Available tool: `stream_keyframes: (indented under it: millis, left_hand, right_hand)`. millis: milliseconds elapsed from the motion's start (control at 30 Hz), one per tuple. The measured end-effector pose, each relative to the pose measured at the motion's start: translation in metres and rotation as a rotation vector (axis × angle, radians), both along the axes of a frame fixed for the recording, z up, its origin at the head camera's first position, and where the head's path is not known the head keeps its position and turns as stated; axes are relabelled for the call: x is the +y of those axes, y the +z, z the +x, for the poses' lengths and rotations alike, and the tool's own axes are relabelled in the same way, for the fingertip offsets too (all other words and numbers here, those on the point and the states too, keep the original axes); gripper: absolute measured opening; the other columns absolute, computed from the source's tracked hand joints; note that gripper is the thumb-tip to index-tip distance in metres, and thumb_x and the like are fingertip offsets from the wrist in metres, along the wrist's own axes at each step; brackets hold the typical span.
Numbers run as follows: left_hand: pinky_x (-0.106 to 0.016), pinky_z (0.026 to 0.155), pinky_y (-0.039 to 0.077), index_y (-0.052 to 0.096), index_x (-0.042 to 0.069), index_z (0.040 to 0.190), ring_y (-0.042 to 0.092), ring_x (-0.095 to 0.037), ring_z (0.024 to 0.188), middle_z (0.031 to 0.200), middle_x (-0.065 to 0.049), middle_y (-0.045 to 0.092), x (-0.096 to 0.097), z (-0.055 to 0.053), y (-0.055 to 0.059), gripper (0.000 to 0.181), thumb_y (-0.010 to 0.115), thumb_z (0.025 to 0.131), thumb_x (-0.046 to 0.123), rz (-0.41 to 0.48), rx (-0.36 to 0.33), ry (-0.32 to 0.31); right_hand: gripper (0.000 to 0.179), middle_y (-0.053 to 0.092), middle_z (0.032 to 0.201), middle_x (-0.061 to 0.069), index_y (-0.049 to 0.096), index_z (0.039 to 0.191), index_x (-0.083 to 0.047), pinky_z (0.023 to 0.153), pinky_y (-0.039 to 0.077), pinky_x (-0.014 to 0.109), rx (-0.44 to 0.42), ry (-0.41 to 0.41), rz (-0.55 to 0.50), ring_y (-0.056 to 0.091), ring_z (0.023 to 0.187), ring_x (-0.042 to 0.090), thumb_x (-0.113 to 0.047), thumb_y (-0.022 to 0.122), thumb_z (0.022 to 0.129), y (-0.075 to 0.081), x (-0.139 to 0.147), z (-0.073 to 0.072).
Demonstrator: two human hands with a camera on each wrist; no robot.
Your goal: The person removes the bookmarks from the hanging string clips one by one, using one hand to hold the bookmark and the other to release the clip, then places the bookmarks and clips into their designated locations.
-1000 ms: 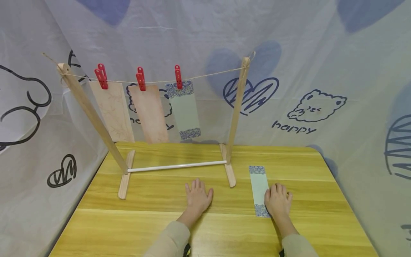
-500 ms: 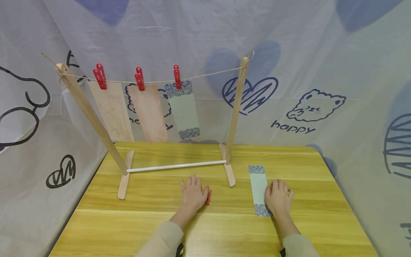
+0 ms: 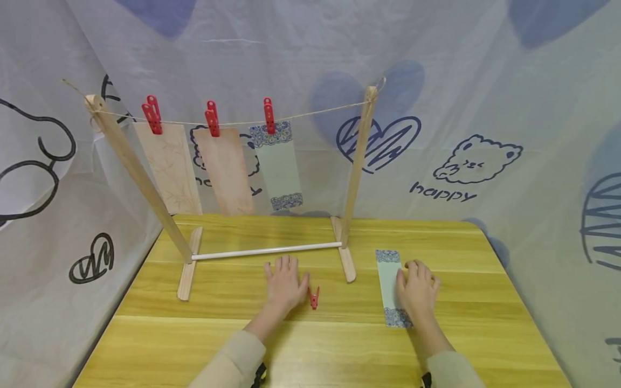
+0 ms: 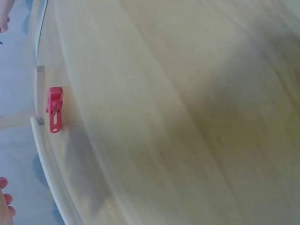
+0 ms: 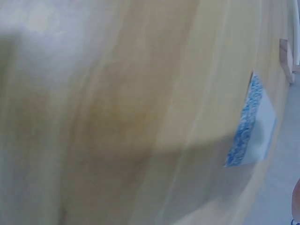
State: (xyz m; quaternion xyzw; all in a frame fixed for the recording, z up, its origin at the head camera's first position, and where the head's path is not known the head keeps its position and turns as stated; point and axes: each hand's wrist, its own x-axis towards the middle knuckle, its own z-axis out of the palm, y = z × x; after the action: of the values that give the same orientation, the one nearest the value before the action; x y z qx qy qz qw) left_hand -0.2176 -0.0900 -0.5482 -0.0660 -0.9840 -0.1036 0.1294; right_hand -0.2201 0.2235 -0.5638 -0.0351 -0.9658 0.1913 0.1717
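The left hand (image 3: 285, 284) has its fingers spread and holds nothing, with a red clip (image 3: 314, 299) lying on the table (image 3: 339, 345) just beside its thumb. The right hand (image 3: 418, 291), fingers loosely bent and grasping nothing, is at the right edge of a pale green card (image 3: 388, 277) lying on the table; whether they touch, I cannot tell. Behind, three cards (image 3: 225, 172) hang clipped to a string (image 3: 322, 112).

- Tabletop (image 3: 349, 355): smooth wood grain is seen, softly glossy.
- Red peg (image 3: 314, 299): smooth plastic is shown.
- Bordered strip (image 3: 390, 280): matt paper is seen.
- Posts (image 3: 358, 167): matt wood is shown.
- Crossbar (image 3: 267, 251): smooth, glossy.
- Line (image 3: 320, 112): rough twine.
- Backdrop (image 3: 485, 81): creased cloth.
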Motion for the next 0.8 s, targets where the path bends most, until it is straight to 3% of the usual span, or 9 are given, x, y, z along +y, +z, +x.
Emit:
stream_keyframes:
  millis: [300, 667, 800]
  left_hand:
    - [-0.055, 0.093, 0.021, 0.046, 0.007, 0.108, 0.038, -0.031, 0.111, 0.112, -0.014, 0.043, -0.007, -0.002, 0.021, 0.042, 0.043, 0.089, 0.044, 0.060, 0.104, 0.003]
    - [-0.057, 0.092, 0.020, 0.047, 0.005, 0.107, 0.038, -0.032, 0.106, 0.114, -0.016, 0.042, -0.020, -0.006, 0.056, 0.041, 0.042, 0.090, 0.042, 0.131, 0.227, 0.016]
    - [-0.056, 0.090, 0.020, 0.046, 0.004, 0.107, 0.038, -0.033, 0.106, 0.115, -0.018, 0.042, -0.022, -0.009, 0.067, 0.043, 0.039, 0.089, 0.042, 0.161, 0.302, 0.015]
  right_hand:
    - [0.033, 0.046, 0.125, 0.018, 0.051, 0.111, -0.004, 0.094, 0.021, 0.055, 0.093, 0.026, -0.018, 0.039, 0.116, 0.035, -0.031, 0.044, 0.094, 0.016, -0.009, -0.005]
    - [0.030, 0.047, 0.122, 0.018, 0.051, 0.109, -0.004, 0.092, 0.021, 0.053, 0.180, 0.110, -0.050, 0.039, 0.114, 0.035, -0.028, 0.045, 0.093, 0.047, -0.030, -0.014]
    - [0.030, 0.048, 0.121, 0.017, 0.051, 0.110, -0.003, 0.092, 0.021, 0.053, 0.222, 0.149, -0.070, 0.040, 0.112, 0.035, -0.027, 0.047, 0.093, 0.058, -0.037, -0.015]
